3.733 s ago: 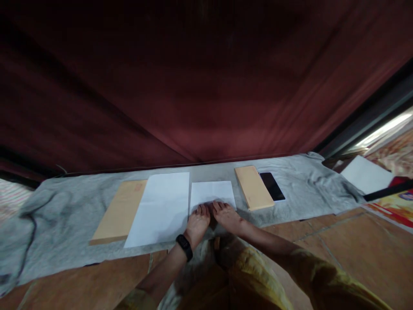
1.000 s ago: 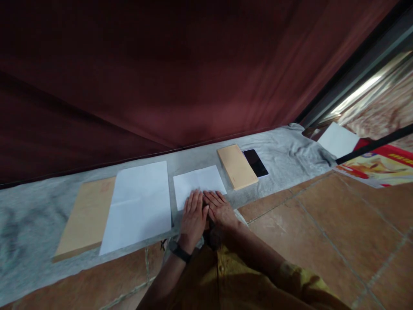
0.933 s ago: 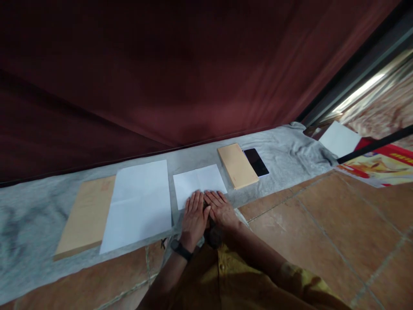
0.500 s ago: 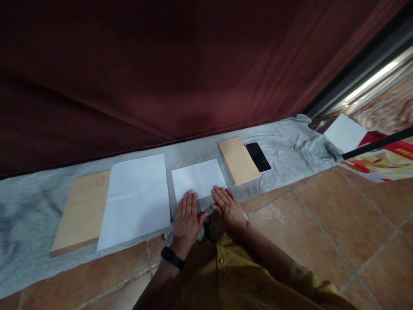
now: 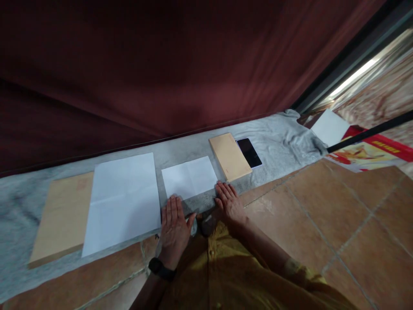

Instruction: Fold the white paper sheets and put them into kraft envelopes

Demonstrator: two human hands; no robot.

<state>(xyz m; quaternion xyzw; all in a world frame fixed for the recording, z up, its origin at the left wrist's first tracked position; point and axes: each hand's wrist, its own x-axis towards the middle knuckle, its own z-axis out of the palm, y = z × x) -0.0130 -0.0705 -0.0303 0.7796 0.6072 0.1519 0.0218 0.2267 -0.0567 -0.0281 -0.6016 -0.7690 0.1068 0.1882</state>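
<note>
A small white sheet of paper (image 5: 190, 175) with a faint crease lies flat on a grey cloth (image 5: 183, 151). My left hand (image 5: 175, 221) rests palm down at its near left corner, fingers stretched out. At the near right corner lies my right hand (image 5: 229, 200), flat as well, its fingertips by the paper's edge. Neither hand holds anything. Left of my left hand is a larger white sheet of paper (image 5: 124, 202), which partly covers a stack of large brown envelopes (image 5: 63, 215). Beyond my right hand sit smaller brown envelopes (image 5: 229, 156).
A dark-screened phone (image 5: 249, 153) lies against the smaller envelopes. Behind the cloth hangs a dark red curtain (image 5: 180, 69). Tiled floor (image 5: 309, 206) runs along the near side. At the far right are a white board (image 5: 331, 128), a red and yellow printed sheet (image 5: 371, 148) and a black bar (image 5: 380, 129).
The view has shifted slightly, so everything sits further left. My left hand has slid a little outward and nearer along the small sheet's edge; my right hand stays by its near right corner.
</note>
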